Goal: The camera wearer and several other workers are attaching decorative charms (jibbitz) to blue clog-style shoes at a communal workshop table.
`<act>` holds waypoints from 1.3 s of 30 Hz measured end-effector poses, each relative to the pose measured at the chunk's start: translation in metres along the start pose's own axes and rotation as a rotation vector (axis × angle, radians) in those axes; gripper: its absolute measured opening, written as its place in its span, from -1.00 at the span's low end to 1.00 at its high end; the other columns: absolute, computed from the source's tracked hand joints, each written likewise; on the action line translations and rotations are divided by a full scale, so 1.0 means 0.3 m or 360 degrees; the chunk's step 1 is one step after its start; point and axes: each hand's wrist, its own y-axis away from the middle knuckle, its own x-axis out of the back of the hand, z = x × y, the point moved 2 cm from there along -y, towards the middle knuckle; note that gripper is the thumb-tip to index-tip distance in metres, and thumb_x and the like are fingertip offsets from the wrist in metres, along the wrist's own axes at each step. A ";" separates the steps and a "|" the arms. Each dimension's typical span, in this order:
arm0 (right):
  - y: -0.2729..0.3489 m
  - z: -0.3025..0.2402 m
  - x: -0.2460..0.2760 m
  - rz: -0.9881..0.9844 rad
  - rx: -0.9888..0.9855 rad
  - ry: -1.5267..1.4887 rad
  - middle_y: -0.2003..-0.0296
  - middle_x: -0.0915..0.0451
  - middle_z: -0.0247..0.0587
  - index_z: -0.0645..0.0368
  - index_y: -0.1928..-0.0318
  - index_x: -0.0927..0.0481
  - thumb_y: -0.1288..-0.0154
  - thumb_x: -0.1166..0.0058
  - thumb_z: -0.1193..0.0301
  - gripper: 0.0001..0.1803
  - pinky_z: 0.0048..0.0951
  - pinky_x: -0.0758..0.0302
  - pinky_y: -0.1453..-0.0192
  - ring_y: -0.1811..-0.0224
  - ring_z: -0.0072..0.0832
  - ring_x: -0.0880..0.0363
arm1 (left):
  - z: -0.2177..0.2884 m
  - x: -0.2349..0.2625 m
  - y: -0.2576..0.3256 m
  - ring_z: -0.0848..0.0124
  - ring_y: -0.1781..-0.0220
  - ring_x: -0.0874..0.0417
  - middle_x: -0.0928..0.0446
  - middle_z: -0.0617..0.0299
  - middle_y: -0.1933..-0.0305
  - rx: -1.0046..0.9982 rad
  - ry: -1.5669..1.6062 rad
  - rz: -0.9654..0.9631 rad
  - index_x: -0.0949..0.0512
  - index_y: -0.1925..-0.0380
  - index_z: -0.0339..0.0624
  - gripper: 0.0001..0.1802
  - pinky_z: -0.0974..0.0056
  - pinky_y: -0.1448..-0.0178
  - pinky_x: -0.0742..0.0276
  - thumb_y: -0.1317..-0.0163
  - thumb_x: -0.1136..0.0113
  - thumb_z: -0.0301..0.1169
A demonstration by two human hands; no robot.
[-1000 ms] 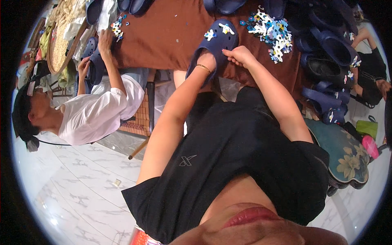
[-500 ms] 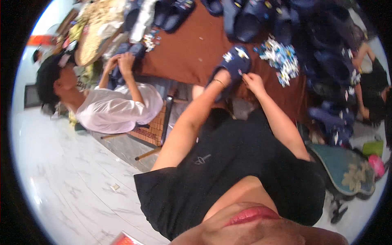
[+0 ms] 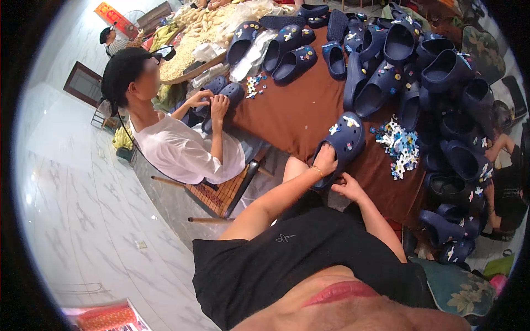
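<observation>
A dark blue clog [image 3: 353, 135] with small white and coloured charms on its holed upper is tilted at the table's near edge. My left hand [image 3: 327, 159] reaches into its opening and holds it; the fingers inside are hidden. Beside the heel, my right hand [image 3: 350, 188] is loosely curled, thumb and forefinger a little apart, with nothing visible between them. A heap of white, blue and yellow charms [image 3: 398, 149] lies on the brown cloth [image 3: 276, 118], to the right of the clog.
Many blue clogs [image 3: 381, 88] crowd the table's far and right sides. At left, a seated person in a white shirt [image 3: 185, 146] handles another clog [image 3: 232, 95] near a smaller charm pile [image 3: 255, 87]. Another person's arm [image 3: 499, 146] shows at right. A wooden stool [image 3: 221, 193] stands left.
My right hand has moved from the clog's side near its upper to beside the heel, and its fingers have loosened. My left hand stays inside the clog. The whole view has shifted.
</observation>
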 end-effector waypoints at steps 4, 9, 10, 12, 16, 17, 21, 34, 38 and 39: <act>0.012 -0.013 -0.002 0.0322 0.0221 -0.0124 0.16 -0.43 -0.15 0.28 -0.01 -0.23 0.09 -0.20 0.34 -0.35 -0.48 -0.42 0.21 0.20 -0.50 -0.44 | 0.072 -0.041 -0.045 -0.10 0.13 -0.33 -0.35 -0.22 0.26 -0.0091 -0.0111 0.0124 -0.36 0.31 -0.48 -0.59 0.04 -0.06 -0.24 0.25 -0.05 -0.47; 0.085 -0.159 0.042 0.0751 0.0142 0.0135 0.11 -0.40 0.15 0.31 -0.02 -0.20 0.21 -0.25 0.22 -0.22 -0.25 -0.32 -0.04 0.02 -0.09 -0.39 | 0.163 -0.021 -0.052 -0.05 0.42 -0.38 -0.37 -0.16 0.42 -0.0335 -0.0055 -0.0038 -0.40 0.54 -0.38 -0.77 -0.01 0.30 -0.34 0.26 -0.08 -0.45; 0.065 -0.102 0.043 0.0891 0.0372 0.0139 0.22 -0.45 0.18 0.36 -0.01 -0.19 0.19 -0.23 0.22 -0.23 -0.22 -0.38 0.06 0.12 -0.05 -0.45 | 0.215 -0.002 -0.061 -0.04 0.41 -0.39 -0.37 -0.16 0.42 -0.0360 -0.0009 -0.0025 -0.40 0.50 -0.37 -0.76 0.00 0.32 -0.35 0.22 -0.09 -0.45; 0.096 -0.089 0.073 0.0985 0.0255 0.0128 0.27 -0.46 0.19 0.37 0.01 -0.20 0.18 -0.21 0.22 -0.25 -0.21 -0.40 0.13 0.16 -0.03 -0.47 | 0.248 0.004 -0.040 -0.01 0.36 -0.41 -0.37 -0.12 0.39 -0.0367 -0.0002 -0.0103 -0.40 0.39 -0.36 -0.74 0.03 0.30 -0.36 0.14 -0.11 -0.46; 0.121 -0.106 0.153 0.0972 -0.0001 0.0221 0.22 -0.47 0.18 0.32 0.05 -0.27 0.17 -0.10 0.35 -0.40 -0.24 -0.38 0.08 0.13 -0.02 -0.45 | 0.293 0.055 -0.020 0.00 0.19 -0.40 -0.38 -0.09 0.23 -0.0560 0.0403 -0.0003 -0.39 0.26 -0.34 -0.66 0.11 0.13 -0.35 0.11 -0.14 -0.51; 0.123 -0.109 0.166 0.0941 0.0077 0.0213 0.23 -0.47 0.17 0.34 0.06 -0.30 0.17 -0.07 0.38 -0.43 -0.28 -0.38 0.07 0.13 -0.05 -0.46 | 0.278 0.068 -0.004 0.00 0.19 -0.40 -0.38 -0.09 0.23 -0.0537 0.0387 0.0018 -0.39 0.26 -0.34 -0.66 0.11 0.13 -0.35 0.11 -0.14 -0.51; 0.064 -0.083 0.159 0.0725 0.0203 -0.0069 0.24 -0.49 0.10 0.38 0.07 -0.32 0.19 0.00 0.42 -0.45 -0.36 -0.37 0.05 0.14 -0.18 -0.48 | 0.177 0.107 0.072 0.13 -0.03 -0.33 -0.31 -0.02 0.02 -0.0167 0.0071 0.0524 -0.20 -0.03 -0.29 -0.38 0.17 -0.05 -0.27 0.09 -0.18 -0.49; -0.155 -0.067 0.098 0.0809 0.0530 0.0212 0.42 -0.54 -0.09 0.21 0.19 -0.48 -0.10 0.01 0.28 -0.69 -0.37 -0.44 0.29 0.39 -0.29 -0.55 | -0.213 0.168 -0.039 0.34 -0.02 -0.36 -0.32 0.10 -0.02 0.0778 0.1326 0.0571 -0.15 -0.11 -0.30 -0.40 0.31 -0.10 -0.27 0.03 0.03 -0.63; -0.129 -0.076 0.083 0.1011 0.0721 0.0593 0.47 -0.51 -0.12 0.17 0.42 -0.51 -0.05 0.01 0.38 -0.87 -0.33 -0.44 0.38 0.44 -0.20 -0.50 | -0.313 0.241 -0.350 0.40 0.11 -0.43 -0.39 0.17 0.08 0.0638 0.1408 0.0576 -0.20 -0.09 -0.29 -0.42 0.35 0.02 -0.36 0.02 -0.03 -0.58; -0.132 -0.092 0.073 0.1021 0.0738 0.0642 0.49 -0.50 -0.14 0.16 0.48 -0.51 -0.04 0.01 0.40 -0.89 -0.32 -0.44 0.39 0.46 -0.19 -0.49 | -0.364 0.265 -0.442 0.41 0.15 -0.45 -0.41 0.17 0.11 0.0478 0.1291 0.0613 -0.20 -0.08 -0.28 -0.44 0.36 0.06 -0.38 -0.01 -0.05 -0.55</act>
